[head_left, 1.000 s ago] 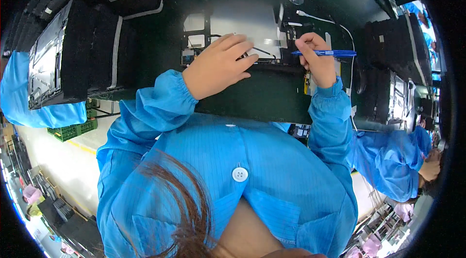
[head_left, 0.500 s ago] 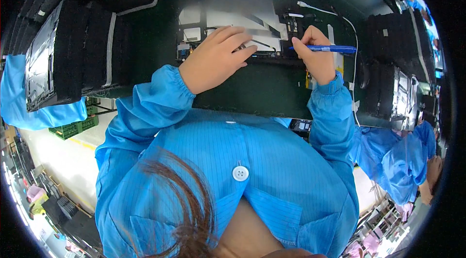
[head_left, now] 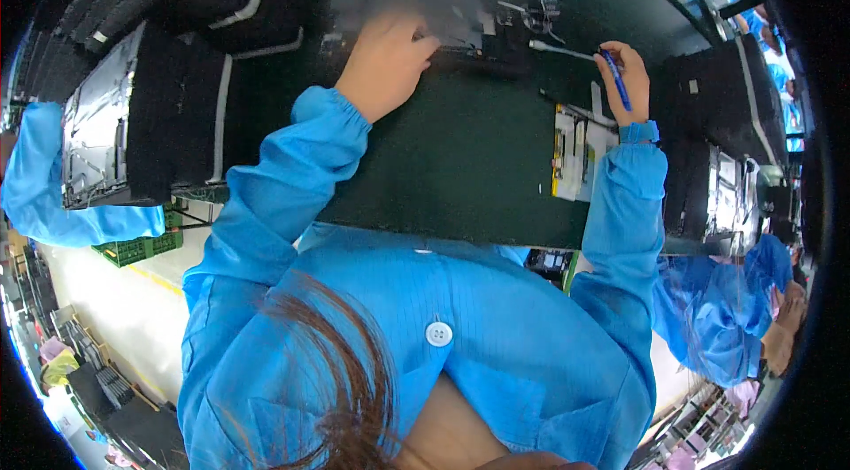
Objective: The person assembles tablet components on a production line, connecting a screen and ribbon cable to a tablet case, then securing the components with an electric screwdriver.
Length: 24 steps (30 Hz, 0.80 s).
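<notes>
My left hand [head_left: 386, 63] rests over a flat black-framed electronic assembly [head_left: 460, 52] with a grey sheet-like middle. Motion smears its fingers, so their grip cannot be made out. Off to the right, my right hand [head_left: 633, 80] is closed around a blue pen [head_left: 617, 85], which points steeply up and down. A white cable [head_left: 560, 49] with a plug-like end runs up to the fingers of that hand; whether they pinch it is unclear. Below and left of the right wrist lies a white and yellow flat part [head_left: 571, 156], with a thin dark tool [head_left: 577, 109] beside it.
Black foam stacks holding shiny panels stand at the left [head_left: 181, 116] and the right [head_left: 708, 98]. A small clear object [head_left: 544, 14] sits beyond the assembly on the dark green table mat [head_left: 443, 169]. Other people in blue sleeves are on both sides.
My right hand has moved off the assembly to the right, with the pen swung from level to steep. The left hand and the assembly have shifted slightly away from me.
</notes>
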Available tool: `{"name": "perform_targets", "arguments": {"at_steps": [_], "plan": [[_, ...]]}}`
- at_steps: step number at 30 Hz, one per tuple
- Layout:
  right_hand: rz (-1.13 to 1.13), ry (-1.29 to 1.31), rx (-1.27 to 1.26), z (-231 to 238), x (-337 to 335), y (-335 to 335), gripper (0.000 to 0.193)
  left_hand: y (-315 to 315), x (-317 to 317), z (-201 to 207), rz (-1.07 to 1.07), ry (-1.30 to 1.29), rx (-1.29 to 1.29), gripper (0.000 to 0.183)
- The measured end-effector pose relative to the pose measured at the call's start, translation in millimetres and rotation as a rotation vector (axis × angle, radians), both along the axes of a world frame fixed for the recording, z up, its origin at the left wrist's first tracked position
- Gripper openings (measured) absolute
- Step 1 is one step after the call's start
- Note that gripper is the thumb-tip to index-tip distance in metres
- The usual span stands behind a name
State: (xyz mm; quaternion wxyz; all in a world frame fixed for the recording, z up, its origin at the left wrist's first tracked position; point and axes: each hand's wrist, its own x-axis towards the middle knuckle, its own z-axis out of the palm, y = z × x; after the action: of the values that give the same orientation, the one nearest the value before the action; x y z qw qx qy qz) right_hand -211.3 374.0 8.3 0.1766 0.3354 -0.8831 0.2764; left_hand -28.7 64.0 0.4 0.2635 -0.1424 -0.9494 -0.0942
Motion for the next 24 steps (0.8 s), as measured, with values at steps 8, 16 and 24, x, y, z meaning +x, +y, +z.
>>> {"name": "perform_targets", "arguments": {"at_steps": [8, 16, 24], "plan": [[0.056, 0.082, 0.102, -4.6, -42.6, -27.0, 0.043, -19.8, -83.9, -11.1, 0.458, -0.128, 0.150, 0.018], [0.171, 0.053, 0.166, -3.3, -17.7, -71.1, 0.055, -56.5, -131.2, -44.4, 0.433, 0.112, 0.126, 0.039], [0.176, 0.039, 0.138, 9.3, -4.0, -89.8, 0.056, -18.9, -105.5, -5.6, 0.191, -0.043, 0.081, 0.037]]}}
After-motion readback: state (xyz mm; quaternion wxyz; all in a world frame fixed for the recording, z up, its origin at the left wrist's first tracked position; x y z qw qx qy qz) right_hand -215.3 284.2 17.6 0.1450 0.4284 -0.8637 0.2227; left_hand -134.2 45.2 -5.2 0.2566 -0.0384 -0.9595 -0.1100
